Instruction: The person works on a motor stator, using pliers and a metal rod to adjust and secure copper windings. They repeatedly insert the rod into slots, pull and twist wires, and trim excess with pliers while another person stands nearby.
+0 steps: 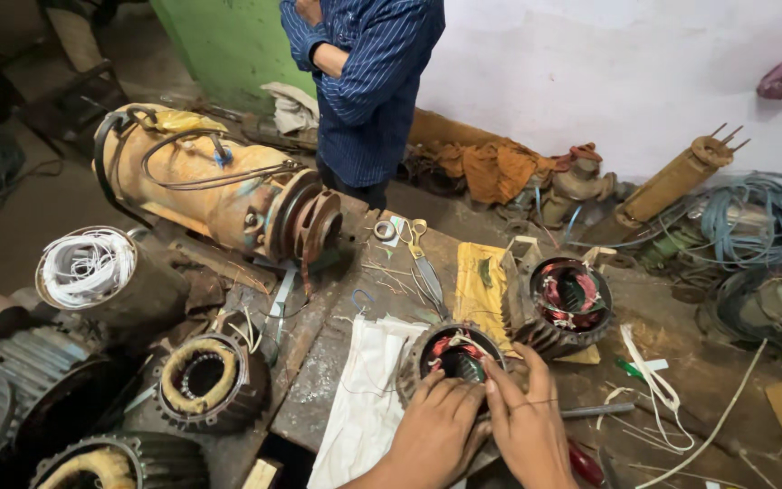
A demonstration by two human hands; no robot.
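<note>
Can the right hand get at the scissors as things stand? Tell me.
Probably yes. The right hand rests on the motor stator, and the scissors lie uncovered on the workbench just beyond it, with nothing standing between.

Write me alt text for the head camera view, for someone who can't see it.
Two bare hands, left hand and right hand, rest on a small motor stator with red windings on a cluttered workbench. A second stator, scissors and a rusty pump motor lie beyond; a person in a striped shirt stands behind.
</note>
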